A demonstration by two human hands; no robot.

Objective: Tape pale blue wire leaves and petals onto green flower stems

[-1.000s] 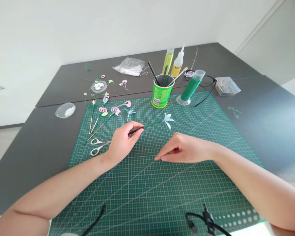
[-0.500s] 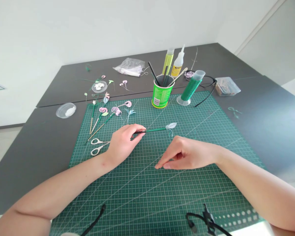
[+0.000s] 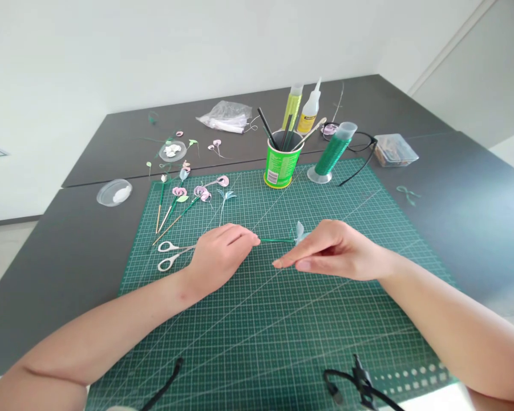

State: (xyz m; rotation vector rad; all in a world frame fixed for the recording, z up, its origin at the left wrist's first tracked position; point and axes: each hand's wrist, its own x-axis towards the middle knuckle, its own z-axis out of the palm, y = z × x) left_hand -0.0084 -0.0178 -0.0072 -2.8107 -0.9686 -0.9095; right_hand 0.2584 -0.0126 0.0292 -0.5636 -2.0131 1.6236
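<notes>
My left hand [image 3: 218, 256] pinches the end of a thin green stem [image 3: 277, 240] that carries a pale blue paper flower [image 3: 300, 230]. The stem lies almost level, just above the green cutting mat [image 3: 257, 319]. My right hand [image 3: 331, 251] hovers beside the flower end with thumb and fingers pinched together; whether anything is between them is too small to make out. Part of the flower is hidden behind my right fingers.
White-handled scissors [image 3: 169, 255] lie left of my left hand. Several finished paper flowers [image 3: 183, 197] lie at the mat's back left. A green can of tools [image 3: 280, 162], glue bottles [image 3: 306, 111], a green spool [image 3: 334, 151], glasses [image 3: 359, 145], small dishes [image 3: 113, 192] and a plastic box [image 3: 396, 149] stand behind.
The flower stem dropped from pointing up-right to nearly level. My right hand lifted off the mat and moved up to the flower end.
</notes>
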